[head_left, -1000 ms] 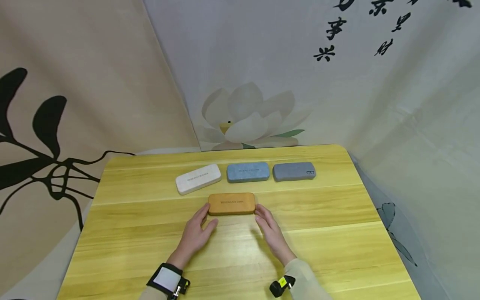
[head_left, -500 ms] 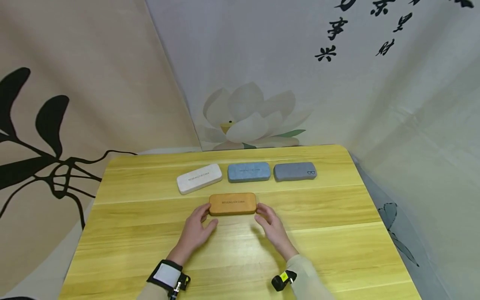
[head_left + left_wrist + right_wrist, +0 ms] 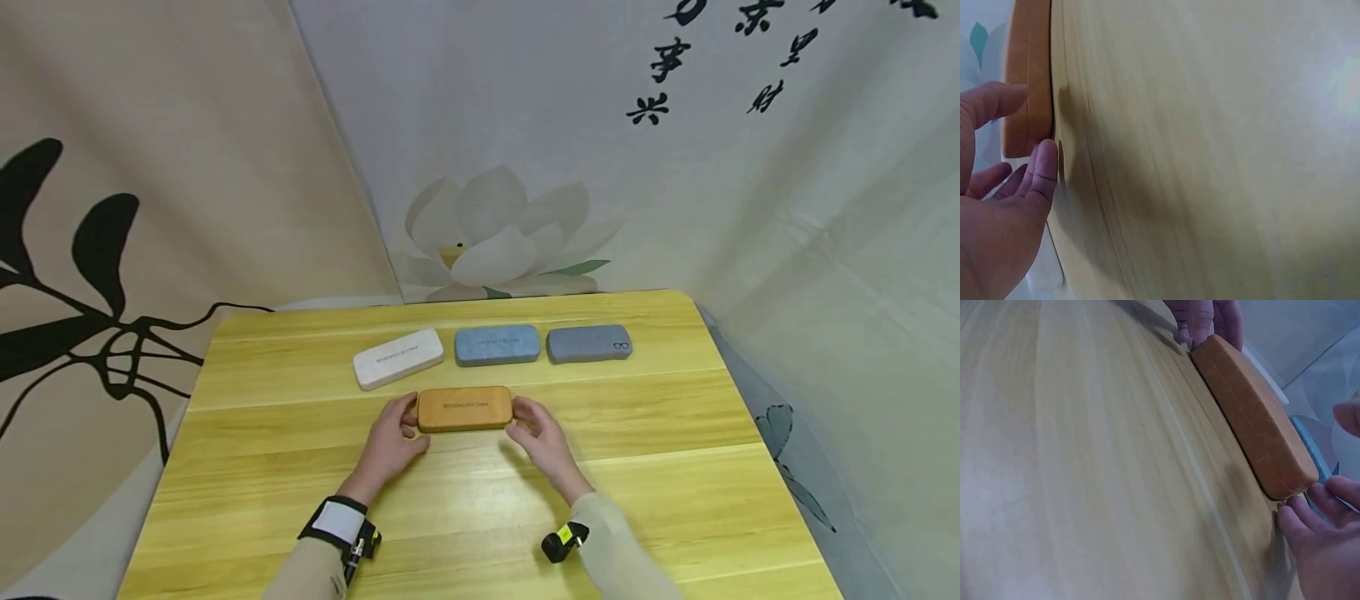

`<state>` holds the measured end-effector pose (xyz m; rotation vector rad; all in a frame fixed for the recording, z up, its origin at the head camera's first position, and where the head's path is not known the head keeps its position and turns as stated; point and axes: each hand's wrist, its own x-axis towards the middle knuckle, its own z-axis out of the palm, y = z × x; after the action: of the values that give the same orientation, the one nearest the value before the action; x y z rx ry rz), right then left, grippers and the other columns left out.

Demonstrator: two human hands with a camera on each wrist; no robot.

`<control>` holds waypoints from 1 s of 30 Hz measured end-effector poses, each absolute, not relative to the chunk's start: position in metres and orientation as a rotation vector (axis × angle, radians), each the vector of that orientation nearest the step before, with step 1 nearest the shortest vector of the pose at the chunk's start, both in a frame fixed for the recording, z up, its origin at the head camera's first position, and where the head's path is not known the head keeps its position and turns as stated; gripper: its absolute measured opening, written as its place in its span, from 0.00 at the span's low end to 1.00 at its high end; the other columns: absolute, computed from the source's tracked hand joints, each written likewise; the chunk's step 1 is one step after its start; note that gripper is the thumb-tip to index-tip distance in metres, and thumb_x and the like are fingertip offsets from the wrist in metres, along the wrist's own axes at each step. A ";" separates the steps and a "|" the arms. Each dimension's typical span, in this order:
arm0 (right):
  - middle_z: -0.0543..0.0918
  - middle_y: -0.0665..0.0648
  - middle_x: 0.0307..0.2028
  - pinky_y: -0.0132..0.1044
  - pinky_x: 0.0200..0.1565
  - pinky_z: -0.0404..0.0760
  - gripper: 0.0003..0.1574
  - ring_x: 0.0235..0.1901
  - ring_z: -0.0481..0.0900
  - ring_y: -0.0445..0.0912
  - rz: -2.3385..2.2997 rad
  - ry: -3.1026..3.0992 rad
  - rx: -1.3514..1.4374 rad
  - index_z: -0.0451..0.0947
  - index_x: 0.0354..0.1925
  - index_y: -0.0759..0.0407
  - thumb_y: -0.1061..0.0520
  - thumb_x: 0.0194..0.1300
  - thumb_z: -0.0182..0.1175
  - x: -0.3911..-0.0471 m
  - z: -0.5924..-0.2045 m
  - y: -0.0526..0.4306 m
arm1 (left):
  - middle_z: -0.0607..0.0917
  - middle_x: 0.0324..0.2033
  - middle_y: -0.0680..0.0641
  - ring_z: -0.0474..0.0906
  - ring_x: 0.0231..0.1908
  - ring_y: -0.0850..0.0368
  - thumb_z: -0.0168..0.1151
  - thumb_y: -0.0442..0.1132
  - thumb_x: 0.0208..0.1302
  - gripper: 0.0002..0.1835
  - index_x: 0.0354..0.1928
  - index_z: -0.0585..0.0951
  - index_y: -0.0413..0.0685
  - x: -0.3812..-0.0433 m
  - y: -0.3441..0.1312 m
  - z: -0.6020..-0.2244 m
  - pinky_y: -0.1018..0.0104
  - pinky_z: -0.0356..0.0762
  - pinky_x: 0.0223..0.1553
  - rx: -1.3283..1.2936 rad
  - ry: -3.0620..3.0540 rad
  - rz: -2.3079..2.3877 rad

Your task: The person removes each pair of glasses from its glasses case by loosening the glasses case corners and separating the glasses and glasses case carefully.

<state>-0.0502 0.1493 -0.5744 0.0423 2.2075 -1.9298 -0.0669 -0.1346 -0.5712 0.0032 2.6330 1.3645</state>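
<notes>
An orange glasses case (image 3: 465, 409) with a line of print on its lid lies closed on the wooden table, its long side facing me. At its left end is my left hand (image 3: 392, 439), fingers loosely bent at the end face and thumb apart in front. My right hand (image 3: 542, 437) is at the opposite end in the same manner. In the right wrist view, the fingers (image 3: 1294, 519) of that hand meet the case's near end low down, the thumb (image 3: 1349, 417) held away. The left wrist view has the left thumb (image 3: 1004, 100) in front of the case's side.
Behind the orange case lie a white glasses case (image 3: 397, 358), set at a slant, a blue one (image 3: 497, 345) and a grey one (image 3: 589, 343) with a small glasses mark. A printed cloth (image 3: 495, 125) hangs beyond the table's (image 3: 675, 500) back edge.
Both hands have shifted slightly forward along the case's ends, their fingers and thumbs drawing a little more bent. The orange case and the other cases stay where they were.
</notes>
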 end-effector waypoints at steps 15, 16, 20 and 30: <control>0.68 0.70 0.71 0.55 0.67 0.73 0.45 0.66 0.73 0.66 -1.820 2.388 -0.147 0.63 0.74 0.70 0.68 0.63 0.69 -0.074 -0.577 0.139 | 0.79 0.48 0.43 0.74 0.37 0.55 0.81 0.31 0.52 0.47 0.74 0.69 0.39 -0.084 -0.133 -0.576 0.62 0.74 0.40 0.097 2.688 1.187; 0.68 0.70 0.72 0.55 0.67 0.74 0.46 0.66 0.73 0.66 -1.797 2.409 -0.168 0.63 0.75 0.70 0.68 0.63 0.70 -0.075 -0.578 0.139 | 0.79 0.46 0.44 0.73 0.37 0.55 0.81 0.31 0.52 0.47 0.74 0.69 0.39 -0.085 -0.134 -0.577 0.62 0.73 0.40 0.108 2.694 1.180; 0.67 0.71 0.72 0.56 0.65 0.75 0.47 0.66 0.72 0.67 -1.709 2.480 -0.236 0.63 0.74 0.71 0.66 0.62 0.71 -0.079 -0.578 0.139 | 0.77 0.40 0.47 0.72 0.35 0.56 0.82 0.32 0.50 0.47 0.73 0.70 0.39 -0.087 -0.135 -0.578 0.61 0.72 0.41 0.140 2.705 1.164; 0.70 0.66 0.71 0.55 0.61 0.79 0.47 0.62 0.76 0.61 -1.534 2.560 -0.236 0.66 0.74 0.66 0.64 0.61 0.74 -0.084 -0.580 0.136 | 0.78 0.32 0.50 0.72 0.32 0.58 0.83 0.33 0.50 0.46 0.73 0.71 0.42 -0.088 -0.138 -0.580 0.62 0.74 0.39 0.154 2.699 1.162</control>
<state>-0.0835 0.1359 -0.5804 -0.2364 2.5601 -1.5338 -0.0879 -0.1379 -0.5796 0.1539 2.6988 1.1623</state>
